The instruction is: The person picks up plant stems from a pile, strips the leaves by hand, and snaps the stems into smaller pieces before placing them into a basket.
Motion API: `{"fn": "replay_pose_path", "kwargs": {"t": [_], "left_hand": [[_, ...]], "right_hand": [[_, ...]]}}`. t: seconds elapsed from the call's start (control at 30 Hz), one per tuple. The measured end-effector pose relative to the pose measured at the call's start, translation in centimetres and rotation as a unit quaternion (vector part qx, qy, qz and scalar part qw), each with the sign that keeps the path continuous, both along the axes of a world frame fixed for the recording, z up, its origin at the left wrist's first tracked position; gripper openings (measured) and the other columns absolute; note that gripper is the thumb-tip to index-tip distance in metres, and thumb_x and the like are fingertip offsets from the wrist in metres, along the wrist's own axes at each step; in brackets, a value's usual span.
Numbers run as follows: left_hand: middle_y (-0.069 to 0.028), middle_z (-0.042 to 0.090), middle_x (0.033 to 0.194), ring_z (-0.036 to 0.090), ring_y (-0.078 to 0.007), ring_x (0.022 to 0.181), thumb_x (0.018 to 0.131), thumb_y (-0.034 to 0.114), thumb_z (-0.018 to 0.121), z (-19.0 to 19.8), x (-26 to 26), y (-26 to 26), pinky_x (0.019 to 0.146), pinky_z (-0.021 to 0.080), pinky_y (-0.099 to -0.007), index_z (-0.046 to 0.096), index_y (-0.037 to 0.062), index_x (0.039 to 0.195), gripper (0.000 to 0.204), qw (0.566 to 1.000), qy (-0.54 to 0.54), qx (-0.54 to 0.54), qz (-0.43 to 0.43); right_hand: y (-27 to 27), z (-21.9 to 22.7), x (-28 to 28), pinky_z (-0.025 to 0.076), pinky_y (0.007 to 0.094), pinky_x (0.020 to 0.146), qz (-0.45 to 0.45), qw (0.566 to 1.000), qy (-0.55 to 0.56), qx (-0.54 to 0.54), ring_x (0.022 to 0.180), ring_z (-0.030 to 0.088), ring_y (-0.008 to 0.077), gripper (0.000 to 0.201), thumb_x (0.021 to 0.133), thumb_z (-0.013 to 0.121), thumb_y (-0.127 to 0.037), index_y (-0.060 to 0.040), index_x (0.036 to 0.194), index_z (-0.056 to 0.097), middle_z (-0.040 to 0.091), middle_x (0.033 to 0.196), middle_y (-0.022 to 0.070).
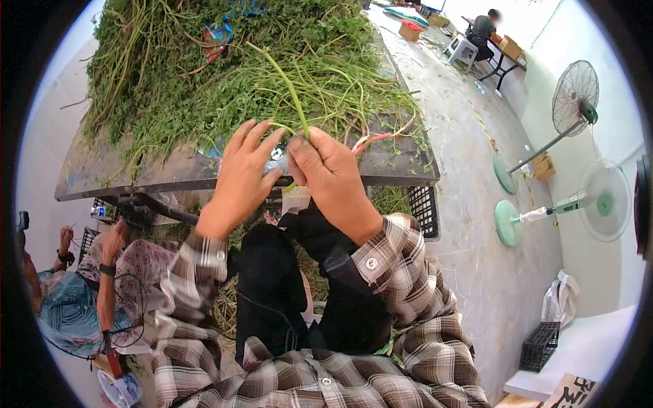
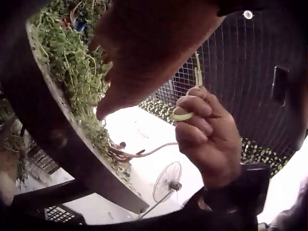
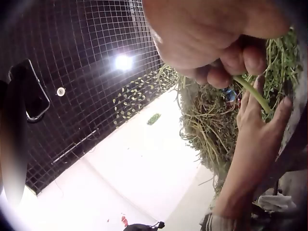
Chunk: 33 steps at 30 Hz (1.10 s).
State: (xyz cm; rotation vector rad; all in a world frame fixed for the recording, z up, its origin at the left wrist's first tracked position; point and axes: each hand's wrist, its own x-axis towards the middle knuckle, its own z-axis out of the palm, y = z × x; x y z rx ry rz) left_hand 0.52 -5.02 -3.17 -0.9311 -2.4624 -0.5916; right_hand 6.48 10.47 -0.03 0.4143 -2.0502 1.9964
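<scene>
Head view: right hand (image 1: 333,180), fingers curled, pinches a stem (image 1: 289,88) by the worktop's near edge (image 1: 401,181), best held steady; left hand (image 1: 245,170) loosely open, apparently empty.

Dark characters (image 1: 575,392) on brown cardboard (image 1: 568,396), not legible.

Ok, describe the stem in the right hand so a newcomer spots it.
A dark table holds a big heap of leafy green plants. At its near edge, the right hand pinches a long, light-green, bare stem slanting over the heap. It looks thicker and brighter than the thin stems lying behind it.
</scene>
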Motion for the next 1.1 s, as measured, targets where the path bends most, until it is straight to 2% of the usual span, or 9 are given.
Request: {"fn": "replay_pose_path", "kwargs": {"t": [0.17, 0.27, 0.37, 0.5, 0.67, 0.87, 0.9, 0.93, 1.1], "left_hand": [[-0.0114, 0.033, 0.140, 0.022, -0.0350, 0.132, 0.077, 0.013, 0.059, -1.3, -6.5, 2.2, 0.104, 0.023, -0.0520, 0.047, 0.0109, 0.126, 0.051, 0.990, 0.019, -0.136, -0.017], [-0.0091, 0.026, 0.144, 0.019, -0.0337, 0.134, 0.083, 0.022, 0.053, -1.5, -8.8, 2.8, 0.106, 0.018, -0.0559, 0.038, 0.0144, 0.134, 0.053, 0.959, -0.053, -0.275, 0.038], [-0.0057, 0.029, 0.144, 0.022, -0.0310, 0.134, 0.087, 0.020, 0.050, -3.5, -11.7, 2.5, 0.105, 0.016, -0.0568, 0.044, 0.0149, 0.130, 0.044, 0.966, -0.038, -0.253, 0.045], [-0.0036, 0.034, 0.142, 0.028, -0.0282, 0.132, 0.086, 0.016, 0.048, -2.5, -14.1, 0.7, 0.104, 0.019, -0.0576, 0.043, 0.0154, 0.131, 0.045, 0.951, -0.032, -0.304, 0.055], [-0.0021, 0.031, 0.143, 0.028, -0.0260, 0.132, 0.089, 0.018, 0.043, -1.6, -17.4, -1.6, 0.103, 0.019, -0.0604, 0.041, 0.0159, 0.131, 0.042, 0.932, -0.097, -0.333, 0.101], [-0.0027, 0.031, 0.143, 0.027, -0.0290, 0.133, 0.091, 0.020, 0.041, -2.5, -20.1, -3.4, 0.103, 0.017, -0.0623, 0.043, 0.0165, 0.129, 0.038, 0.949, -0.108, -0.276, 0.110], [-0.0029, 0.031, 0.143, 0.026, -0.0300, 0.133, 0.091, 0.021, 0.042, -2.3, -19.8, -3.4, 0.103, 0.017, -0.0624, 0.043, 0.0163, 0.129, 0.038, 0.951, -0.106, -0.270, 0.104], [-0.0035, 0.030, 0.144, 0.024, -0.0314, 0.133, 0.091, 0.023, 0.044, -2.2, -19.3, -3.2, 0.105, 0.016, -0.0592, 0.043, 0.0156, 0.129, 0.039, 0.951, -0.117, -0.266, 0.105], [-0.0045, 0.030, 0.144, 0.022, -0.0306, 0.135, 0.086, 0.021, 0.053, -1.9, -16.4, -3.8, 0.109, 0.016, -0.0492, 0.048, 0.0132, 0.128, 0.043, 0.973, -0.118, -0.188, 0.063]], "right_hand": [[0.3, 0.2, 0.2, 0.037, 0.0253, 0.050, 0.004, 1.000, 0.007, -0.008, 0.056, 0.043, 0.0071, 0.020, 0.093, 0.047, -0.017, 0.0004, 0.084, 0.050, 0.046, 0.062, 0.0019], [0.6, -0.2, -0.1, 0.038, 0.0275, 0.051, -0.003, 1.000, 0.008, 0.016, 0.055, 0.043, 0.0098, 0.017, 0.092, 0.049, -0.015, 0.0011, 0.086, 0.049, 0.047, 0.062, 0.0053], [0.6, 0.1, 0.1, 0.037, 0.0298, 0.050, -0.016, 1.000, 0.001, 0.016, 0.054, 0.044, 0.0134, 0.018, 0.091, 0.050, -0.014, 0.0011, 0.083, 0.048, 0.047, 0.061, 0.0079], [1.1, -0.3, -0.1, 0.036, 0.0324, 0.050, -0.039, 0.998, 0.010, 0.051, 0.053, 0.042, 0.0179, 0.020, 0.090, 0.052, -0.015, 0.0015, 0.080, 0.046, 0.045, 0.060, 0.0114], [1.3, -0.3, 0.1, 0.035, 0.0334, 0.050, -0.056, 0.996, -0.021, 0.059, 0.052, 0.040, 0.0212, 0.019, 0.090, 0.052, -0.015, 0.0014, 0.082, 0.047, 0.043, 0.059, 0.0140], [1.8, 0.1, 0.2, 0.035, 0.0298, 0.049, -0.040, 0.999, -0.013, 0.015, 0.052, 0.041, 0.0128, 0.015, 0.091, 0.051, -0.014, 0.0003, 0.087, 0.051, 0.043, 0.058, 0.0070], [1.8, 0.3, 0.3, 0.034, 0.0256, 0.050, -0.038, 0.999, -0.021, 0.026, 0.054, 0.040, 0.0092, 0.016, 0.093, 0.048, -0.015, -0.0012, 0.085, 0.051, 0.044, 0.060, 0.0027], [1.8, 0.5, 0.3, 0.033, 0.0214, 0.051, -0.037, 0.998, -0.029, 0.036, 0.056, 0.039, 0.0056, 0.019, 0.095, 0.046, -0.016, -0.0027, 0.082, 0.050, 0.044, 0.062, -0.0017], [1.9, -0.1, -0.2, 0.033, 0.0243, 0.050, -0.044, 0.999, -0.002, 0.021, 0.055, 0.038, 0.0070, 0.019, 0.094, 0.048, -0.016, -0.0018, 0.081, 0.048, 0.043, 0.061, 0.0007]]}}
